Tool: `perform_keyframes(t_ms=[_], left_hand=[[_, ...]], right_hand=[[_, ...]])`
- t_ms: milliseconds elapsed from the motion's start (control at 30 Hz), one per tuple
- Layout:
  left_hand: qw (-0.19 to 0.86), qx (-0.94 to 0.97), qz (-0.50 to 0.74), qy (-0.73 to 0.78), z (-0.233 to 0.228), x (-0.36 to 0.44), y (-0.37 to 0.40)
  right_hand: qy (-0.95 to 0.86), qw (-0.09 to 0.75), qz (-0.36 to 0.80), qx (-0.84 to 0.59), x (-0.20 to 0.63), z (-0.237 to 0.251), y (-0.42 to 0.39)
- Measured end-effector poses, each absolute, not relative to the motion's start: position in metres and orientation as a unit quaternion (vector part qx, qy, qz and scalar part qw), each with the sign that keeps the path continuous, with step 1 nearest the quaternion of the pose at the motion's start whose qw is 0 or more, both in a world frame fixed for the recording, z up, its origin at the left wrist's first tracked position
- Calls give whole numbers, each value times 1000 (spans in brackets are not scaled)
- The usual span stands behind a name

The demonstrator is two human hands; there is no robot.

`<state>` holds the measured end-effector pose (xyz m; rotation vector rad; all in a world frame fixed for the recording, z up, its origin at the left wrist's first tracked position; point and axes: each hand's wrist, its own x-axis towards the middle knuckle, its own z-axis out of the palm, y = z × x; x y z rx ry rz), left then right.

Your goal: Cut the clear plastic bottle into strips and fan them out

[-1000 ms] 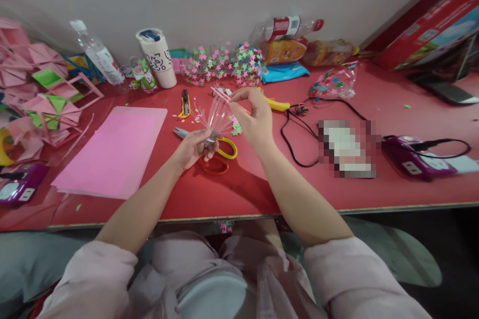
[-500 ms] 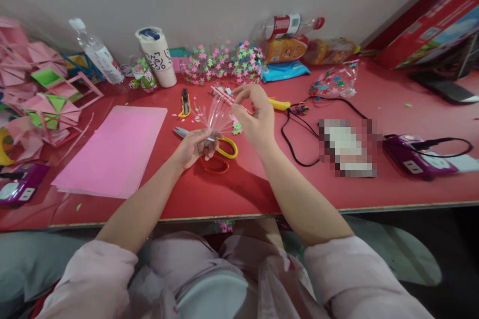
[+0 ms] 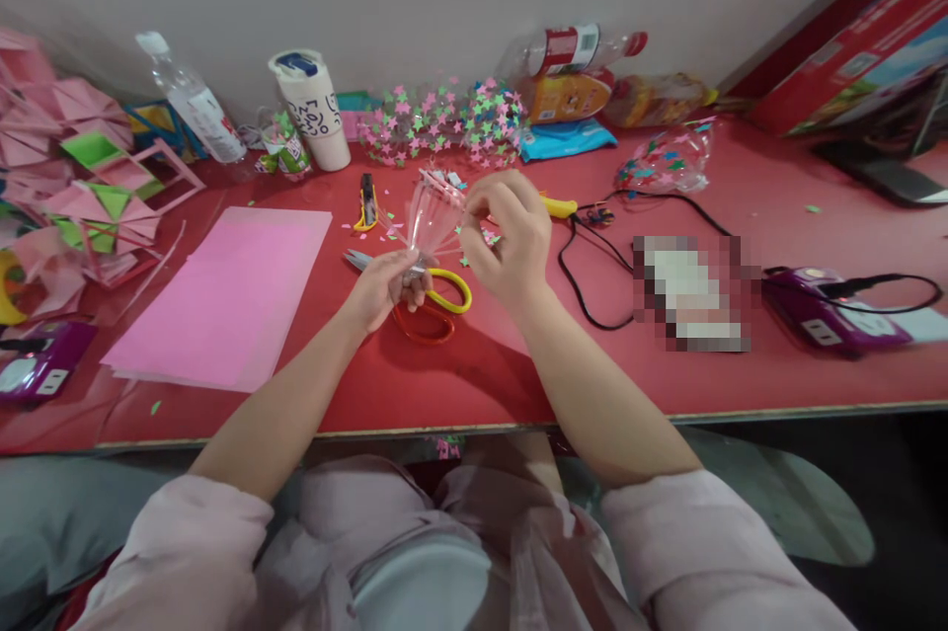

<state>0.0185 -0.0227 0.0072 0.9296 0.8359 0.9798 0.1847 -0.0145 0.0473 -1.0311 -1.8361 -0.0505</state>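
My left hand grips the narrow base of a clear plastic piece cut into fanned strips, held above the red table. My right hand pinches the upper strips of that piece, fingers curled around the top right of the fan. Small pink and green stars cling to the strip tips. Under my hands lie scissors with a yellow handle and an orange-handled pair.
A pink paper stack lies at left, folded pink and green paper shapes beyond it. A white cup, bottles, a star-covered ball, a yellow cutter, black cables and purple devices sit around.
My right hand has dropped lower and closed around the upper strips, gathering the fan narrower. The left hand keeps its hold at the base.
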Motion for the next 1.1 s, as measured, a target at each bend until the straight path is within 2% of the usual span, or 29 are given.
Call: perform_keyframes(t_ms=[133,467,700,1100], left_hand=[[701,401,463,366,8,17,-22],[686,400,487,364,6,16,-19],[698,371,492,364,6,16,-18],[701,350,508,356,7,17,-20]], right_hand=[[-767,496,48,-405,176,42,-20],[-774,490,139,-376,169,42,-10],[-798,453,55,-393,165,36,-8],[-818,451,-8,-356,154,28,-14]])
